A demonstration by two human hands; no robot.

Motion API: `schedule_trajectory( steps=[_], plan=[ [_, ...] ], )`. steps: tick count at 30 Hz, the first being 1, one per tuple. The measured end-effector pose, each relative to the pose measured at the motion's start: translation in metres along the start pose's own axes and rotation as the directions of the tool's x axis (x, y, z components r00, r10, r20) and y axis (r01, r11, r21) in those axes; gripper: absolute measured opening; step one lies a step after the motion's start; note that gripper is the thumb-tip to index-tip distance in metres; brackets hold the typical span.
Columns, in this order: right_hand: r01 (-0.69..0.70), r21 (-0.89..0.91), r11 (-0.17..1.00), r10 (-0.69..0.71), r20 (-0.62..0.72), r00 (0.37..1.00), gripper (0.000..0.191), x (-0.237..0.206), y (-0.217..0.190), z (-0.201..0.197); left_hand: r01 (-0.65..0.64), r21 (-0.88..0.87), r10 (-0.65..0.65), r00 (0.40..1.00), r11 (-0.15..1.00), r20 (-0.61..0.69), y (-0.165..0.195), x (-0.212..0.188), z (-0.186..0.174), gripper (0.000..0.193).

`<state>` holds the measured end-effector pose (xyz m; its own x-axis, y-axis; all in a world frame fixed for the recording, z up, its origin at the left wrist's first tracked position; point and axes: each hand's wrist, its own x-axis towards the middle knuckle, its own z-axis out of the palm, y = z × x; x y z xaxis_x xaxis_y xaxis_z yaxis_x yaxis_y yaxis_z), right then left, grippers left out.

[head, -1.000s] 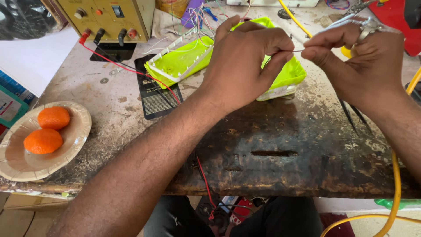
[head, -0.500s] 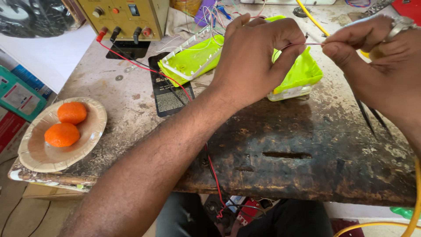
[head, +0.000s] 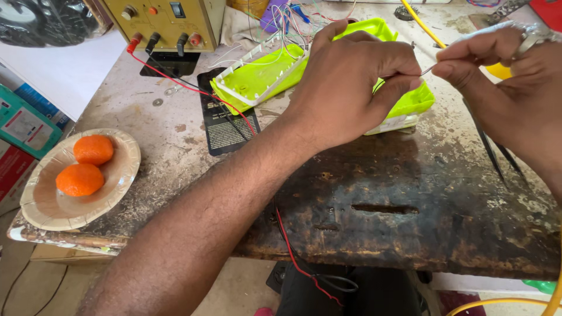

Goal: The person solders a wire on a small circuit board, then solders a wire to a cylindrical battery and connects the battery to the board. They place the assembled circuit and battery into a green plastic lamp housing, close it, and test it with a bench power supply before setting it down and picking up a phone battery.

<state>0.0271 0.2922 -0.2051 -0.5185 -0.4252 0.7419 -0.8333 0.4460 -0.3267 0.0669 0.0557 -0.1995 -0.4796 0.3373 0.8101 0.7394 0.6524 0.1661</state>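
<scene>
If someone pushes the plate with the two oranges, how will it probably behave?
The paper plate looks thin, so it would probably slide easily on the worn workbench and might bend if lifted by one edge. The two oranges are round and lie loose, so they may roll. The plate sits near the bench's corner, so a push outward could tip it off.

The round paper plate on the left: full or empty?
Partly filled: the round paper plate holds two orange fruits, side by side.

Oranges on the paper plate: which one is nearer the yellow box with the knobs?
The upper orange, at the far side of the paper plate, is nearer the yellow box. The other orange lies closer to the bench's front edge.
</scene>
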Motion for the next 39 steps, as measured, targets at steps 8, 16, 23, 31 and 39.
schedule_trajectory(
  steps=[8, 16, 23, 31, 39],
  plan=[
    [-0.015, -0.446, 0.895, 0.049, 0.066, 0.997, 0.016, -0.002, -0.012, -0.007, -0.007, 0.087, 0.006, 1.0, 0.996, 0.01, 0.006, 0.005, -0.003, 0.013],
    [0.002, -0.476, 0.879, 0.088, 0.166, 0.982, 0.017, 0.016, -0.01, -0.01, 0.047, 0.177, -0.05, 0.999, 0.983, 0.01, 0.001, 0.014, -0.004, 0.012],
    [-0.151, -0.041, 0.988, 0.155, 0.097, 0.983, 0.018, 0.02, 0.008, -0.01, 0.075, 0.014, -0.075, 0.997, 0.997, 0.016, -0.004, 0.015, 0.0, 0.012],
    [-0.196, 0.521, 0.831, 0.198, 0.052, 0.979, 0.012, 0.022, 0.035, -0.005, 0.201, -0.253, -0.197, 0.979, 0.946, 0.041, -0.009, 0.022, -0.004, 0.01],
    [-0.317, 0.268, 0.91, 0.329, -0.003, 0.944, 0.015, 0.025, 0.039, 0.001, 0.284, -0.481, -0.282, 0.956, 0.83, 0.078, -0.012, 0.03, -0.003, 0.011]
  ],
)
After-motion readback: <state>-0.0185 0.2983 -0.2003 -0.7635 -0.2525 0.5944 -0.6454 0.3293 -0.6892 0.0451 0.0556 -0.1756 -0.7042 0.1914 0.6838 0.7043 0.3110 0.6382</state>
